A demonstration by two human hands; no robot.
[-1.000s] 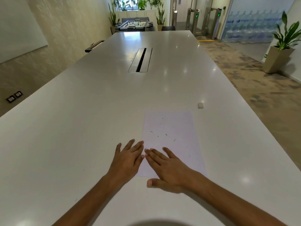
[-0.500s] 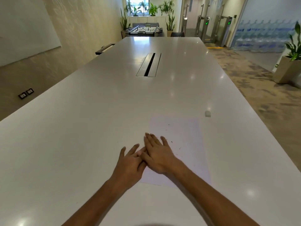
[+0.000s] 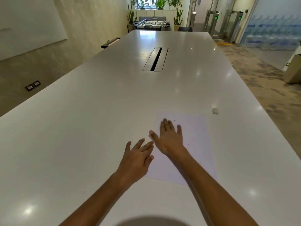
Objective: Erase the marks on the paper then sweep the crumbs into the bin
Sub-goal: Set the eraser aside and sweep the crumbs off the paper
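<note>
Across the table [image 3: 97, 119], both hands lay flat, right hand [image 3: 169, 141] on paper [image 3: 198, 144], left hand [image 3: 136, 160] at its edge, holding nothing.

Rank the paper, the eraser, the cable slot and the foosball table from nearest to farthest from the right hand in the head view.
1. Paper: directly under the right hand.
2. Eraser: on the table, beyond the paper's far right corner.
3. Cable slot: mid-table, ahead.
4. Foosball table: past the table's far end.

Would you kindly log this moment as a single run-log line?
left hand flat at paper edge | right hand flat on paper | eraser idle on table
</note>
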